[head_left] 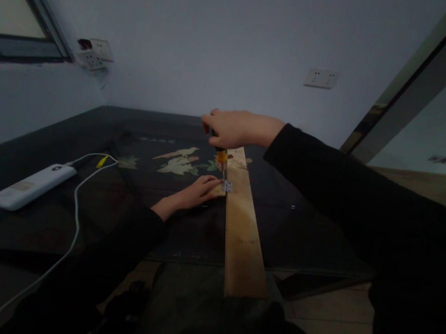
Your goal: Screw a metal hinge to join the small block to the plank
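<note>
My right hand (231, 126) is wrapped around the handle of a screwdriver (222, 156), yellow with a dark upper end. The screwdriver stands nearly upright, its tip down at a small silver metal hinge (227, 186). The hinge lies across the left edge of a long wooden board (244, 230) and a smaller wooden piece (218, 191) beside it. Close to the screwdriver tip, my left hand (197, 192) grips the smaller piece, fingertips at the hinge's left edge. Any screw under the tip is too small to make out.
A dark table (125, 219) with a bird-and-flower picture (176, 164) carries the work; the board overhangs its front edge. At left lies a white power bank (31, 186) with a white cable (78, 212) and yellow tag (102, 161). A wall with sockets (320, 78) stands behind.
</note>
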`<action>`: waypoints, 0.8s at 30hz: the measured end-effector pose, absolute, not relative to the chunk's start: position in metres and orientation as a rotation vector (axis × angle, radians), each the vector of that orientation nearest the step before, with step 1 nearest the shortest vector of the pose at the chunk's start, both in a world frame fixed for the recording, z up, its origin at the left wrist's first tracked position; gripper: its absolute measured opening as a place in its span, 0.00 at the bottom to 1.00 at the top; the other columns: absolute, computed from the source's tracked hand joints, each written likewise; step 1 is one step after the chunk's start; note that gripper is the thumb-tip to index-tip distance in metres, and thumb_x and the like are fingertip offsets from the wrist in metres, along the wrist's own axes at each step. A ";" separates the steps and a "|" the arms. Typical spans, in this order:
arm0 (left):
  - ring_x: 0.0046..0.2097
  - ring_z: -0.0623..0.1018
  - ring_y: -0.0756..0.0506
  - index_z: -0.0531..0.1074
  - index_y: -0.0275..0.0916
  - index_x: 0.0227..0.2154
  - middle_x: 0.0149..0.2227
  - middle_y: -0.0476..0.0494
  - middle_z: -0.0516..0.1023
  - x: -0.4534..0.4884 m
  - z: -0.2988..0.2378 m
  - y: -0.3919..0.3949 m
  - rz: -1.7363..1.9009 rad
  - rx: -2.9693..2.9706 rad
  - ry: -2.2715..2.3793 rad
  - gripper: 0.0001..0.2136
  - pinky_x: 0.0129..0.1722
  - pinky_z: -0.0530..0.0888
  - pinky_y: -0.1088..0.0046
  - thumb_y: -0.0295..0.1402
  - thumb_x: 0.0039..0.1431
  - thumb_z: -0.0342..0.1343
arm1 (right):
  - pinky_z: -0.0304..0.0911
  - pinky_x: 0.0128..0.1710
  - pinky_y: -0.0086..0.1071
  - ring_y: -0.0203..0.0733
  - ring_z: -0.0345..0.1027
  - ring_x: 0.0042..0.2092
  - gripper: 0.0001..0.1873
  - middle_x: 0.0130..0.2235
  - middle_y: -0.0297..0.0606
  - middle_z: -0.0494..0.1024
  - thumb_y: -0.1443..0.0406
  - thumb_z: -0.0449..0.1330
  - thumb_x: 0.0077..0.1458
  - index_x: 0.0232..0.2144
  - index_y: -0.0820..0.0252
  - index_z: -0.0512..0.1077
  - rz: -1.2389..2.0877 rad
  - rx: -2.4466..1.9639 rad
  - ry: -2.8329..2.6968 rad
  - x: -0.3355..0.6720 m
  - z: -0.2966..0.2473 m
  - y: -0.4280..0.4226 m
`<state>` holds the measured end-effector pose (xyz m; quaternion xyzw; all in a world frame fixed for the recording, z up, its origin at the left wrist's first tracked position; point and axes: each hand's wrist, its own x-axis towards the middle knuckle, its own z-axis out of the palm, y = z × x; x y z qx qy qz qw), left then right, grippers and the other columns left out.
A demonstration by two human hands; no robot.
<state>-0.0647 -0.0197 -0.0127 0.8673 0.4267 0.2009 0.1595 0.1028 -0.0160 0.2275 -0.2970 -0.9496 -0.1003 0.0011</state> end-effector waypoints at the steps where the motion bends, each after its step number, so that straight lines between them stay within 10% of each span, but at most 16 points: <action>1: 0.62 0.60 0.38 0.55 0.44 0.65 0.61 0.36 0.59 -0.065 -0.013 -0.020 0.576 2.477 1.221 0.25 0.64 0.57 0.54 0.41 0.67 0.46 | 0.56 0.37 0.34 0.44 0.68 0.43 0.23 0.52 0.48 0.72 0.61 0.56 0.57 0.53 0.63 0.68 -0.302 -0.908 -2.997 0.103 0.228 -0.015; 14: 0.62 0.61 0.38 0.56 0.43 0.64 0.61 0.36 0.60 -0.063 -0.011 -0.021 0.577 2.481 1.206 0.25 0.63 0.58 0.54 0.43 0.67 0.45 | 0.55 0.40 0.37 0.50 0.69 0.46 0.26 0.47 0.50 0.77 0.50 0.47 0.64 0.49 0.63 0.73 -0.585 -0.925 -2.869 0.102 0.218 -0.016; 24: 0.63 0.60 0.38 0.56 0.43 0.64 0.61 0.36 0.59 -0.064 -0.009 -0.022 0.558 2.473 1.225 0.25 0.65 0.57 0.55 0.44 0.67 0.44 | 0.53 0.36 0.34 0.44 0.67 0.43 0.20 0.50 0.45 0.74 0.62 0.53 0.59 0.52 0.60 0.70 -0.338 -0.820 -2.955 0.107 0.224 -0.013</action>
